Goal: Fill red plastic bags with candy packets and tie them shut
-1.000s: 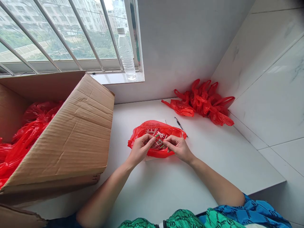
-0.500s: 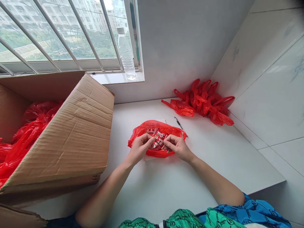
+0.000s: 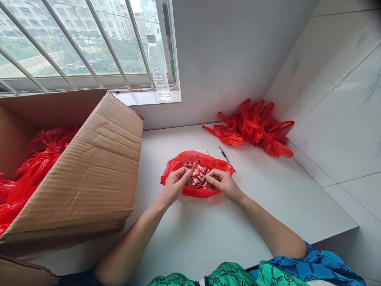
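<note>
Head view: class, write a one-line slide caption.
Both hands, left hand and right hand, pinch a small red packet over an open red plastic bag.

White tabletop, smooth, set into a corner. Rear wall plain light grey. Right-hand wall clad in large pale marbled tiles with visible joint lines. Window at upper left, fitted with slanted metal bars; buildings and green trees visible outside. White sill below the window, carrying one clear plastic bottle, upright, at the frame's right edge. Daylight enters through the glass; illumination even, shadows soft across tabletop and walls.
</note>
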{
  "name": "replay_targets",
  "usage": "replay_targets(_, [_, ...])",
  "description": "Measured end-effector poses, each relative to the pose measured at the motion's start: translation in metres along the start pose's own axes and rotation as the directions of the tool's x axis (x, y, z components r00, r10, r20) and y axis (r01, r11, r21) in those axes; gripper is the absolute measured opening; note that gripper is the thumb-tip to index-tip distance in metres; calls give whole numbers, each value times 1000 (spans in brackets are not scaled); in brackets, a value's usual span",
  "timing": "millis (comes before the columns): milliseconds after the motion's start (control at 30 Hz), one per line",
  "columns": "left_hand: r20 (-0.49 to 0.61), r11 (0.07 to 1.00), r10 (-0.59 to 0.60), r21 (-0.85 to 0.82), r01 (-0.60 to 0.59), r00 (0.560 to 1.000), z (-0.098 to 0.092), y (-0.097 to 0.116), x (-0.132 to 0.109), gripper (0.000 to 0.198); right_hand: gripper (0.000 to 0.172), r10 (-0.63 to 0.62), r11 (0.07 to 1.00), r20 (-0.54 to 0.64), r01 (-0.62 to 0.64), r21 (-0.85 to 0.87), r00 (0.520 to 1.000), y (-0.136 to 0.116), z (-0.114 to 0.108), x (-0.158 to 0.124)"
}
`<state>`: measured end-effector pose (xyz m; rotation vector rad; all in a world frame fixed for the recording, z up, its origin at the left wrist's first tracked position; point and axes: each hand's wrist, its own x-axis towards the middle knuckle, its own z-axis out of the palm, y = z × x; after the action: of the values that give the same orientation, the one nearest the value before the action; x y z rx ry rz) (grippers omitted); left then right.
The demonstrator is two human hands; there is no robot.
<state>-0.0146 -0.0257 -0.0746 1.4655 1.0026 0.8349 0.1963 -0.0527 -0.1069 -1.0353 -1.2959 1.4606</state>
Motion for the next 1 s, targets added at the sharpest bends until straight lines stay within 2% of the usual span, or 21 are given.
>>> replay_targets(267, [-14,1000,3,18,-3,1000,0,1,-1,36,29,-7,1000,-3,7,-8,1000,-4,2,-1])
replay_targets(800, [-73,997,12,-70,-18,997,-1,6,1,33,31,-6,1000,-6,6,-5,1000,-1,1,0])
replay_targets(1000, [-91,999,35,-20,-37,995,0,7,-1,33,32,-3,1000,-11,3,-21,1000,-3,1,0])
